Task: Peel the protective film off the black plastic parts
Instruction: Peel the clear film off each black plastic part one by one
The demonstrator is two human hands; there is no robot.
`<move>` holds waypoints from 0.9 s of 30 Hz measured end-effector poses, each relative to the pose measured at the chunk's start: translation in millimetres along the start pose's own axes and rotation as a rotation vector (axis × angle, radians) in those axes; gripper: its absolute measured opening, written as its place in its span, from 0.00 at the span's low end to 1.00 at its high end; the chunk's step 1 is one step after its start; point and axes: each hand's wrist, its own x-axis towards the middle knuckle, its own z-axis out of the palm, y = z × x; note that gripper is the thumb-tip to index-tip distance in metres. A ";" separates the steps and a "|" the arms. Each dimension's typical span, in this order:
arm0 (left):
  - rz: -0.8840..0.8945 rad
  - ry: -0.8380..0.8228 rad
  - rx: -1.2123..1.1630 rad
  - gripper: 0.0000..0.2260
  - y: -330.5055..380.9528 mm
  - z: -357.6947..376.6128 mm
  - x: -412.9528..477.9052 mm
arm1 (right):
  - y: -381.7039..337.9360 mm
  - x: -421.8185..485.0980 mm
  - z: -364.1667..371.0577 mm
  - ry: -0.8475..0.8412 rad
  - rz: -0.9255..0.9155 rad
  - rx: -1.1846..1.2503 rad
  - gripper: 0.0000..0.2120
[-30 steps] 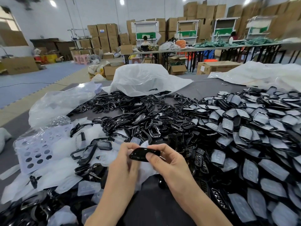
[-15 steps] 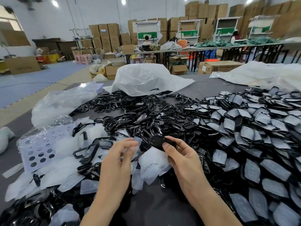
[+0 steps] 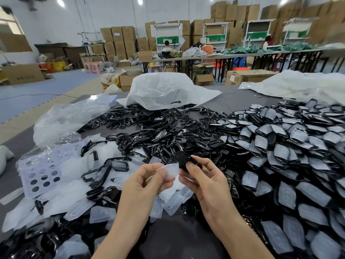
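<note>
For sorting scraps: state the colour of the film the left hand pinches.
Translucent milky-white film, head view.

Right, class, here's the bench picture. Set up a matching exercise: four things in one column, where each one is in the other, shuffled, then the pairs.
Things:
1. film
2. black part
3. white bag
4. holed sheet

Places:
A. far end of the table
B. held in the right hand
C. left side of the table
D. pinched in the left hand

Pairs: 1-D, 2-B, 3-A, 4-C
</note>
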 end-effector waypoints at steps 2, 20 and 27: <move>0.005 -0.026 0.056 0.02 -1.4 2.7 -2.2 | -0.6 -1.2 1.9 -0.044 0.050 0.082 0.06; 0.173 -0.113 0.339 0.09 2.5 5.0 -8.8 | 6.5 4.1 -6.0 0.041 0.046 -0.124 0.06; 0.224 0.049 0.412 0.04 6.3 2.7 -5.4 | 5.7 -3.2 -3.7 -0.106 0.006 -0.385 0.05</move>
